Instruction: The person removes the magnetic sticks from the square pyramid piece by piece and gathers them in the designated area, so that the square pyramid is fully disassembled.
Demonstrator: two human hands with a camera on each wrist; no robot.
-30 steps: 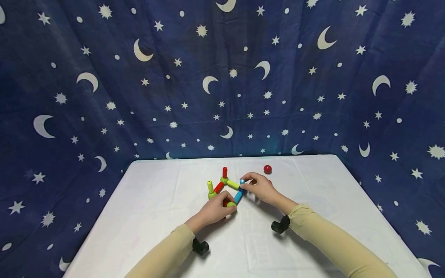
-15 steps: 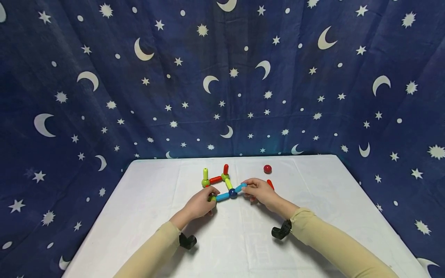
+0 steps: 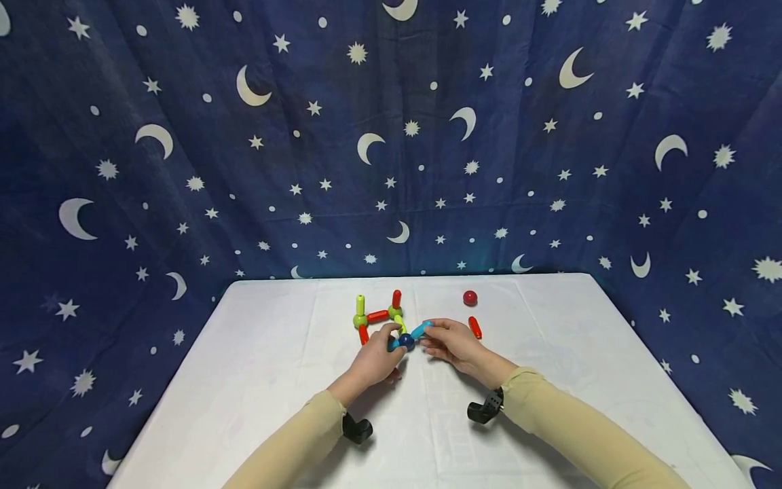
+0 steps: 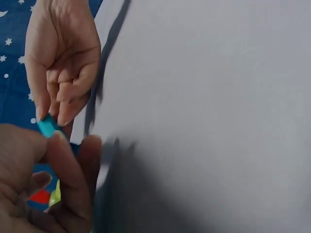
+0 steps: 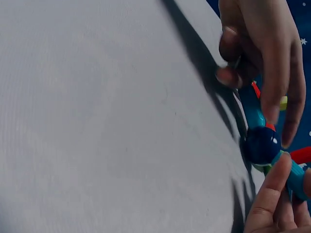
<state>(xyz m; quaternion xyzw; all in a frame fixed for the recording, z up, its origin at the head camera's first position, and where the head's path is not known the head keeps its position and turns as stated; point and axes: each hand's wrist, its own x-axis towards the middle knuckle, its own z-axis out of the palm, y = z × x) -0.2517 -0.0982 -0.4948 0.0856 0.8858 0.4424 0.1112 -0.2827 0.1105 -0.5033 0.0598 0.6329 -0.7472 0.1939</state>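
Observation:
A frame of magnetic building sticks and balls lies in the middle of the table. My right hand [image 3: 457,345] pinches the free end of a light-blue stick [image 3: 419,331] between thumb and fingers. That stick's other end meets a dark blue ball [image 3: 406,341]. From the left, my left hand [image 3: 374,360] reaches over the frame, thumb and finger spread at the ball; in the right wrist view its fingertips come close over the ball [image 5: 262,145]. A second light-blue stick [image 5: 253,109] runs from the ball beneath the left hand, which hides the frame's near-left corner.
At the frame's far side are two green balls [image 3: 360,320], an upright yellow-green stick [image 3: 360,304], an upright red stick [image 3: 397,299] and a red stick [image 3: 377,316] joining them. A loose red ball [image 3: 470,297] and red stick [image 3: 474,327] lie to the right.
The frame has turned and shifted left. My left hand has let go of the near green ball and moved right to the dark blue ball. My right hand keeps its pinch on the light-blue stick.

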